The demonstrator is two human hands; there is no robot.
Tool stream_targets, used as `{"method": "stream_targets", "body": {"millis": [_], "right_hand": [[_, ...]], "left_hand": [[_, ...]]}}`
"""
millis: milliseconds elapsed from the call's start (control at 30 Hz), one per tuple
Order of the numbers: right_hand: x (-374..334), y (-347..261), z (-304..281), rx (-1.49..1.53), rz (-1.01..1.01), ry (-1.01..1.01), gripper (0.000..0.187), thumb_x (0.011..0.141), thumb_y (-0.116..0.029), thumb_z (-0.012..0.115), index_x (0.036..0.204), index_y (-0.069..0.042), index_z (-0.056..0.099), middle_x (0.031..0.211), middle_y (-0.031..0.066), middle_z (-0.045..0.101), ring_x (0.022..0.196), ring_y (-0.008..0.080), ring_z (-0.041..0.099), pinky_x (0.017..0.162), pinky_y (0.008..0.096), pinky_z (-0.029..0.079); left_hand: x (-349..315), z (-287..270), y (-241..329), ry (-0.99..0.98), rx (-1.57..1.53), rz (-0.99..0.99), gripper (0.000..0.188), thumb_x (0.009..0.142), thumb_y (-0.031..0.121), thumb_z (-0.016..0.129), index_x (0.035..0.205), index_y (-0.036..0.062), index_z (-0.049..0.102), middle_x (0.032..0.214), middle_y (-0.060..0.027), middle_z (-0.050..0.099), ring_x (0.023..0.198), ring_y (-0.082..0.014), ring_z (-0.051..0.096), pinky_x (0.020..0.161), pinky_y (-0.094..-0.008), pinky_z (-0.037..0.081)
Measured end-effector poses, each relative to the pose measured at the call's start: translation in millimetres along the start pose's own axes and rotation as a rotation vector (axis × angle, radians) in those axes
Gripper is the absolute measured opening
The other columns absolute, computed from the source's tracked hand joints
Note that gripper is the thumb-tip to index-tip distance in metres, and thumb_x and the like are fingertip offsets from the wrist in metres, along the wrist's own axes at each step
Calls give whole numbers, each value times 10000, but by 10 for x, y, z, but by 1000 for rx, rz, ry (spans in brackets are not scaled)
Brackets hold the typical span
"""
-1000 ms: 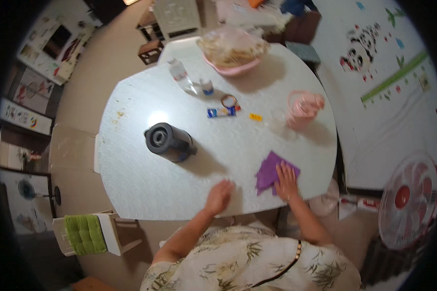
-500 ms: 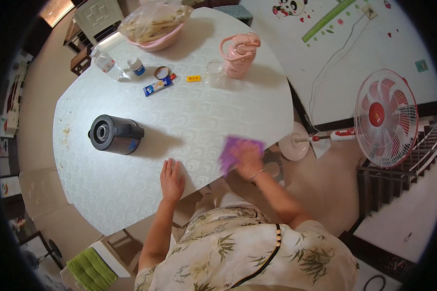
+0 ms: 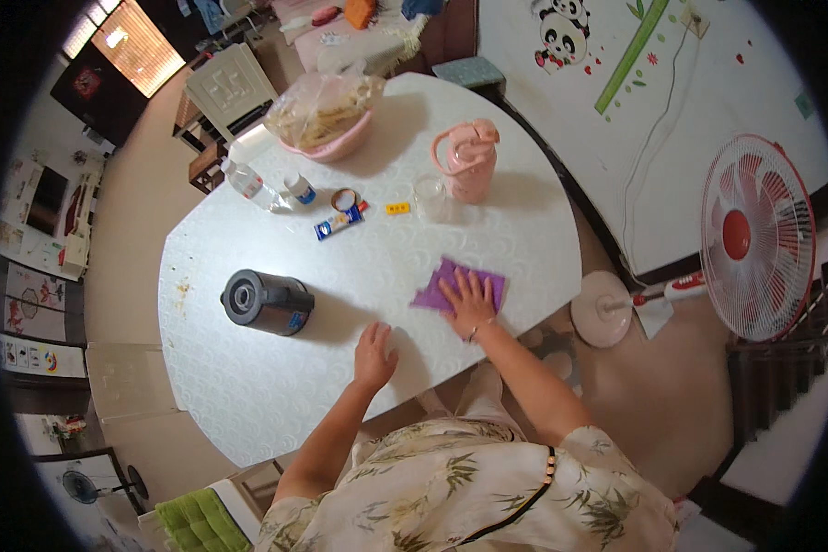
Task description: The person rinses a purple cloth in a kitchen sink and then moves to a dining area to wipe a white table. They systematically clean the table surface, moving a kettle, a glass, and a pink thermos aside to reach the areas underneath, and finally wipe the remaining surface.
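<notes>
A purple cloth (image 3: pixel 431 296) lies on the white patterned table (image 3: pixel 258 391) near its front right edge. My right hand (image 3: pixel 471 309) rests flat on top of it, fingers spread, covering its middle. Closer to the front edge, my left hand (image 3: pixel 374 357) touches the tabletop with nothing in it, its fingers stretched forward and slightly bent. To the left of that hand is a dark grey lidded jug (image 3: pixel 267 302); its handle side cannot be made out.
A pink bottle (image 3: pixel 471 170) and a clear jar (image 3: pixel 430 197) stand beyond the cloth. Farther left are a tape roll (image 3: pixel 344 200), a blue packet (image 3: pixel 339 223), a white bottle (image 3: pixel 299 189) and a clear bottle (image 3: pixel 246 180). A pink basin (image 3: pixel 345 143) holds a bag. A fan (image 3: pixel 754 237) stands right.
The view has shifted, so the table sits lower and farther right. My right hand, blurred before, now shows clearly with spread fingers on the cloth. My left hand stays on the table.
</notes>
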State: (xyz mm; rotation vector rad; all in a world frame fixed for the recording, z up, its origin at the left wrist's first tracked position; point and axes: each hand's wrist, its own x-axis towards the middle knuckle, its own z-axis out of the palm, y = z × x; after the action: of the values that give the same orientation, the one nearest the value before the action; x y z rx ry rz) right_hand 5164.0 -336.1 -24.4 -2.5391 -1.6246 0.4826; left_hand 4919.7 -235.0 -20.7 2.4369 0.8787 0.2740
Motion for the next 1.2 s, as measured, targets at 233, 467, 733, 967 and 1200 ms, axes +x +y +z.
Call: {"method": "stream_targets", "body": {"millis": [233, 467, 733, 967, 1200], "right_hand": [[272, 1379, -429, -8, 127, -7, 683, 875, -380, 547, 1474, -268, 239, 1554, 83, 143, 1411, 337, 142, 1133, 519, 69], [374, 1932, -606, -23, 170, -23, 732, 867, -400, 552, 1485, -267, 184, 1556, 104, 80, 1412, 360, 79, 1123, 542, 33], [349, 1806, -500, -49, 1, -35, 769, 853, -435, 557, 1489, -201, 192, 1547, 152, 93, 1404, 389, 102, 1106, 579, 27], [753, 732, -461, -36, -389, -184, 718, 888, -475, 484, 1487, -200, 200, 1557, 111, 100, 1424, 339, 79, 1121, 554, 9], [2092, -208, -544, -3, -341, -187, 661, 930, -439, 434, 1492, -205, 177, 1565, 75, 81, 1435, 304, 58, 1138, 513, -5]], "left_hand": [[1521, 108, 620, 216, -189, -14, 857, 721, 175, 748, 1410, 2, 269, 1375, -246, 392, 1267, -391, 385, 1048, -438, 339], [2807, 332, 1017, 500, -212, -239, 939, 624, 258, 837, 1360, -3, 315, 1321, -205, 448, 1220, -366, 437, 1009, -434, 372], [2241, 179, 835, 486, -402, -346, 780, 651, 242, 826, 1270, 16, 410, 1201, -178, 538, 1108, -318, 542, 917, -394, 455], [1108, -135, 345, 605, -275, -492, 779, 653, 253, 822, 1264, -6, 414, 1196, -194, 523, 1112, -334, 525, 949, -397, 424], [957, -392, 115, 693, -211, -472, 783, 631, 258, 832, 1245, -4, 423, 1171, -192, 520, 1104, -344, 516, 944, -406, 414]]}}
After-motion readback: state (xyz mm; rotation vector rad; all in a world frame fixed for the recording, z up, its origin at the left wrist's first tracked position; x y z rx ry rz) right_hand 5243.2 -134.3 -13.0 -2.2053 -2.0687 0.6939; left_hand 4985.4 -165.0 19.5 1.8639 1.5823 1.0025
